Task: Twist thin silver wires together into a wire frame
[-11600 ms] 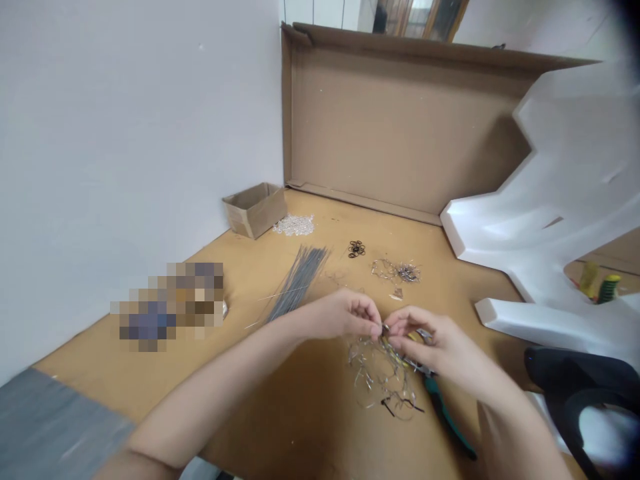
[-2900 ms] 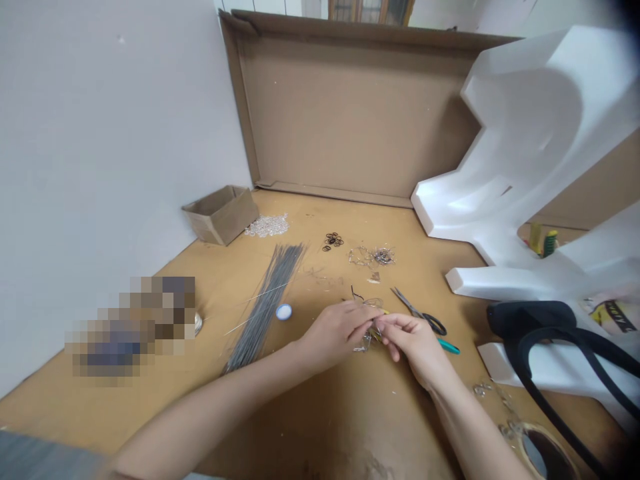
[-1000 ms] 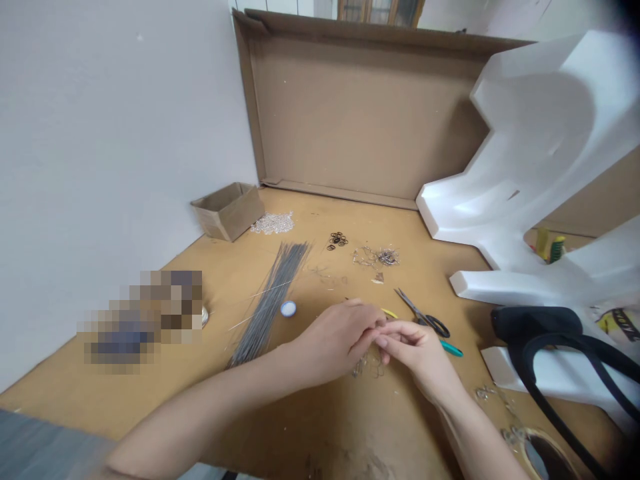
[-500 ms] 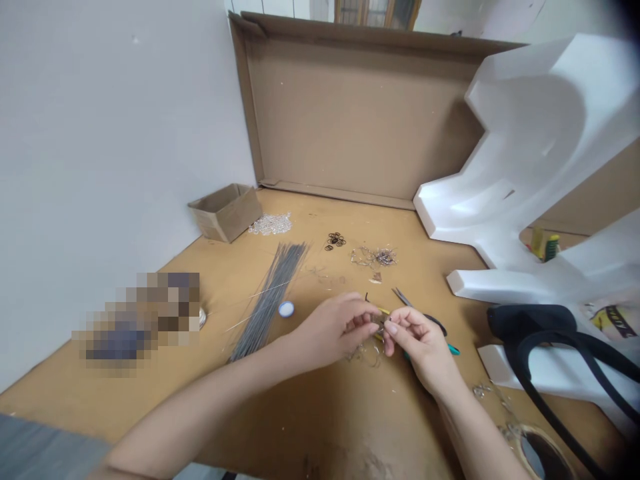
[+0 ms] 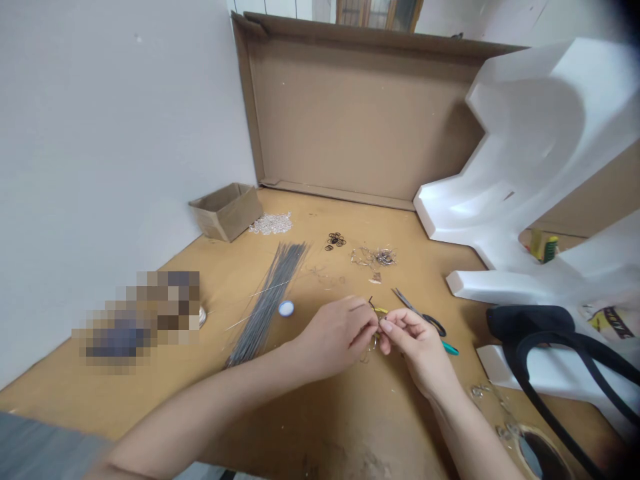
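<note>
My left hand (image 5: 343, 337) and my right hand (image 5: 420, 343) meet over the table, fingertips pinched close together. A small item between them is mostly hidden by the fingers; a thin dark end (image 5: 371, 302) sticks up beside the left fingertips. Thin curled wire pieces (image 5: 367, 357) show just below the fingers. Behind the fingertips is a bit of a yellow object (image 5: 381, 311), largely covered. Scissors with black handles (image 5: 420, 313) lie past my right hand, and a teal handle (image 5: 451, 349) pokes out beside it.
Left of my hands lie a bundle of grey wires (image 5: 270, 300) and a blue-rimmed white cap (image 5: 286, 308). Farther back are black rings (image 5: 336, 241), tangled wire pieces (image 5: 383, 257), clear beads (image 5: 273, 223) and a cardboard box (image 5: 227, 213). White foam (image 5: 500, 200) and a black strap (image 5: 530, 380) stand right.
The left fingers have closed in more tightly beside the right fingertips. The dark end now stands slightly farther right. Things on the table stay where they were.
</note>
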{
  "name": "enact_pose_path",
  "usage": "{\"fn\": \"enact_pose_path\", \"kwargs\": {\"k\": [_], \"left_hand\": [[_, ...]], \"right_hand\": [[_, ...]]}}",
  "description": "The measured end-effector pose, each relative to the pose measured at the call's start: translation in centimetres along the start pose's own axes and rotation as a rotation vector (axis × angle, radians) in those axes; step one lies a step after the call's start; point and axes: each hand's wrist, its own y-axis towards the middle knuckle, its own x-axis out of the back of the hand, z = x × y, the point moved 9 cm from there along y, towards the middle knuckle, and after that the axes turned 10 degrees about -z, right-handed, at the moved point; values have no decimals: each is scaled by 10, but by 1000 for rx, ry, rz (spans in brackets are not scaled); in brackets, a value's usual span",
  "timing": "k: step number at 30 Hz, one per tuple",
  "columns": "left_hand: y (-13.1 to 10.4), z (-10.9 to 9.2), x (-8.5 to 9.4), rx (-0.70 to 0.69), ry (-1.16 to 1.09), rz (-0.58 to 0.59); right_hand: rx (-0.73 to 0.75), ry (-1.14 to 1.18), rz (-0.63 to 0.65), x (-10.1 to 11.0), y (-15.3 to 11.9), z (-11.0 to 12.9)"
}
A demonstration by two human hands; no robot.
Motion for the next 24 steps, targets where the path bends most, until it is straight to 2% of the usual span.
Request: {"fn": "enact_pose_path", "kwargs": {"k": [4, 7, 10, 15, 20, 24], "left_hand": [[-3, -11, -9, -171, 161, 53], [-2, -9, -10, -188, 183, 63], [-1, -5, -9, -161, 104, 80], [2, 4, -1, 6, -192, -5], [0, 16, -13, 236, -324, 87], [-1, 21, -17, 323, -414, 89]], "right_hand": [[-72, 67, -24, 1, 0, -6], [-74, 80, -54, 4, 1, -7], [-53, 77, -53, 5, 2, -7], [-30, 58, 4, 3, 1, -6], [10, 19, 44, -2, 0, -3], [66, 7, 36, -3, -1, 1]]}}
